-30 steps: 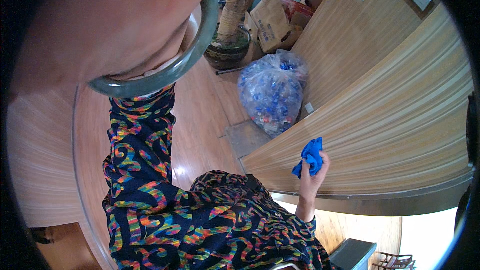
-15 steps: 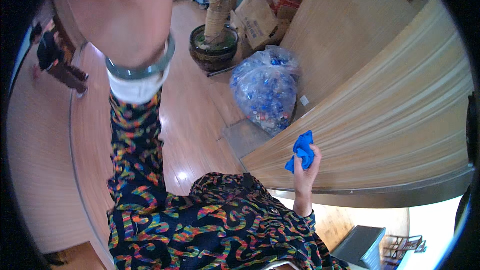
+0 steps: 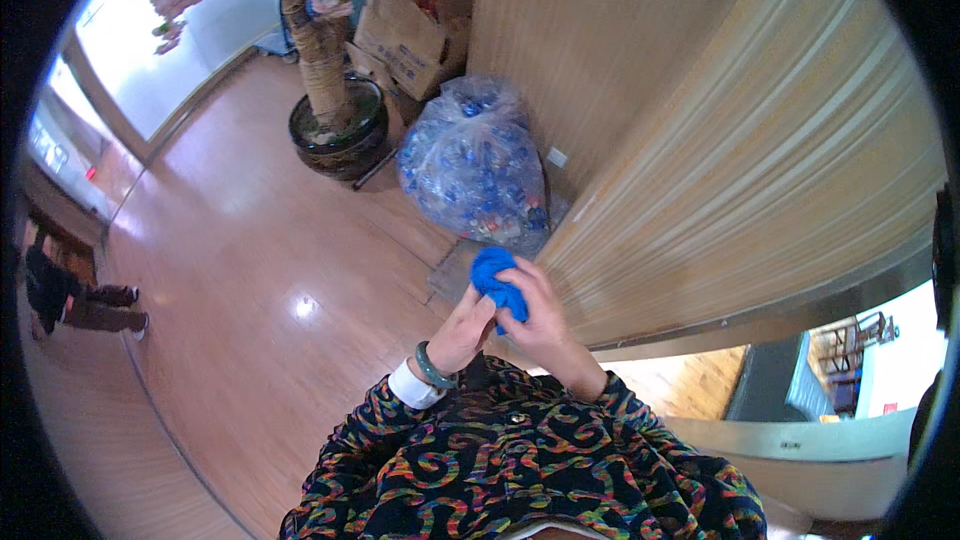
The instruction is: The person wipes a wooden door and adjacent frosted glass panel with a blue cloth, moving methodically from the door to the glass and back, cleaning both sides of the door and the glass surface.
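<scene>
A crumpled bright blue cloth [image 3: 492, 270] is bunched up in front of my chest, between my two hands. My right hand [image 3: 540, 316] is closed round its right side and lower end. Against its lower left side presses my left hand [image 3: 466, 330], the fingers bent onto the cloth and partly hidden by it. A green bangle [image 3: 432, 368] circles my left wrist, just beyond the white cuff.
A curved wood-grain panel [image 3: 740, 170] rises close on my right. Ahead stand a clear bag of blue bottles [image 3: 472, 165], a potted tree [image 3: 340, 145] and cardboard boxes [image 3: 400, 35]. A person [image 3: 75, 290] is at the far left on the wooden floor [image 3: 230, 260].
My left arm has come down from high in front, and its hand now meets the cloth. My right hand has brought the cloth leftward to the middle. The view has turned left.
</scene>
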Demonstrator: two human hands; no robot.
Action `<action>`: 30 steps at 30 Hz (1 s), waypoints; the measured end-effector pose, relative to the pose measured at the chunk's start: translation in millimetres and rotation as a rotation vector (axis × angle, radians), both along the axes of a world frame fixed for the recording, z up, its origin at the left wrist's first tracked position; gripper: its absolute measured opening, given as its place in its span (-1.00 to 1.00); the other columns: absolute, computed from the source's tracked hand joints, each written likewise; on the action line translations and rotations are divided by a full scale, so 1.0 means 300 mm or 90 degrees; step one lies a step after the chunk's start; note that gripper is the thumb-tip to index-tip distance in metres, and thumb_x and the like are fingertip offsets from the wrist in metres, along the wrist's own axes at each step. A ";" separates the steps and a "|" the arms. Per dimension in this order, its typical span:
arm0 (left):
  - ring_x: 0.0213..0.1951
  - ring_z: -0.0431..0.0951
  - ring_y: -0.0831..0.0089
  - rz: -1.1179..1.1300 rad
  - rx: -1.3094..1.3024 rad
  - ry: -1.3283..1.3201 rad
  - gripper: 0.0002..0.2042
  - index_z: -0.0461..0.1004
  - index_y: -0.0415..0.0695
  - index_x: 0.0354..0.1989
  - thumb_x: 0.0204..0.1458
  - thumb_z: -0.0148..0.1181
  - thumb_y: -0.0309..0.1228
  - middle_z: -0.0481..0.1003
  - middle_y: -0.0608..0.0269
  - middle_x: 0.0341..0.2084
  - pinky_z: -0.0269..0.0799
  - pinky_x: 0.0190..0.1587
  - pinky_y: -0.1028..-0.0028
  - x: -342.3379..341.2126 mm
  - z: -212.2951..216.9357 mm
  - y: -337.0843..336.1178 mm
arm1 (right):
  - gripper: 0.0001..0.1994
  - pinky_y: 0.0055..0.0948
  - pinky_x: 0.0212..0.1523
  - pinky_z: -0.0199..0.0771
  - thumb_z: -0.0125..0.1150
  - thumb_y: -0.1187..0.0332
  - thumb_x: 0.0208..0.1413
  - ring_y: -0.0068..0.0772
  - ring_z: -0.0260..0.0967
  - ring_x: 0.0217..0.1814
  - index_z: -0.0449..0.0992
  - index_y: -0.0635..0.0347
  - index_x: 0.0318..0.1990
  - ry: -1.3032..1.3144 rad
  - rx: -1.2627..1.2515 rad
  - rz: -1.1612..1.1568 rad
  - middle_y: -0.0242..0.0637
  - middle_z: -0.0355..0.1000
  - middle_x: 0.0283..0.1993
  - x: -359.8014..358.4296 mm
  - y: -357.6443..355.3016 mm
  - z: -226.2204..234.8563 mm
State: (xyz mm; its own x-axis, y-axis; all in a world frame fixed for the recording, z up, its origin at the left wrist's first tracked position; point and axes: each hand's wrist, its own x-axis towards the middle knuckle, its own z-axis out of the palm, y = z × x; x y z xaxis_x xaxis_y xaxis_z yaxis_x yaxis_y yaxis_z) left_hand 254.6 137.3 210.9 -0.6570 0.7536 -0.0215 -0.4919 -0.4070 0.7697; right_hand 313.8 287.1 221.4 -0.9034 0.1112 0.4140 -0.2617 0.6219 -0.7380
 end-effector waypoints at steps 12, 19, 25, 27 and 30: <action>0.07 0.39 0.35 0.217 -0.045 0.256 -0.56 0.23 -0.20 0.24 0.21 0.09 -0.41 0.35 0.12 0.10 0.31 0.15 0.38 -0.212 0.204 0.315 | -0.36 -0.11 0.42 -0.07 0.23 0.39 0.03 0.00 -0.05 0.49 0.19 0.30 0.29 0.078 -0.051 -0.149 0.02 0.09 0.40 0.069 0.174 0.175; 0.22 0.26 0.16 0.306 0.039 0.538 -0.51 0.20 -0.24 0.25 0.17 0.13 -0.39 0.25 -0.05 0.20 0.13 0.27 0.32 -0.356 0.415 0.556 | -0.53 -0.24 0.37 0.05 -0.01 0.62 0.05 -0.19 0.19 0.34 0.30 0.30 0.19 0.097 -0.067 -0.213 -0.08 0.31 0.23 0.129 0.159 0.256; 0.10 0.36 0.43 0.021 0.028 0.386 -0.48 0.26 -0.30 0.23 0.28 -0.08 -0.11 0.42 0.18 0.07 0.19 0.21 0.44 -0.326 0.281 0.529 | -0.69 -0.19 0.18 0.32 0.13 0.58 0.02 -0.03 0.38 0.14 0.48 0.28 -0.02 0.176 -0.008 -0.148 -0.04 0.47 0.03 0.121 0.131 0.283; 0.08 0.36 0.44 -0.030 -0.037 0.344 -0.47 0.27 -0.29 0.22 0.28 -0.10 -0.09 0.43 0.20 0.04 0.20 0.19 0.44 -0.324 0.200 0.522 | -0.70 -0.19 0.15 0.34 0.14 0.58 0.03 -0.04 0.40 0.13 0.49 0.26 -0.03 0.152 -0.011 -0.117 -0.07 0.47 0.02 0.105 0.122 0.283; 0.01 0.38 0.39 -0.052 -0.183 0.358 -0.48 0.31 -0.29 0.16 0.29 -0.15 -0.05 0.45 0.16 -0.02 0.21 0.16 0.41 -0.316 0.084 0.509 | -0.72 -0.21 0.12 0.36 0.15 0.58 0.03 -0.06 0.42 0.09 0.51 0.23 -0.06 0.130 -0.032 -0.084 -0.11 0.48 0.00 0.071 0.099 0.284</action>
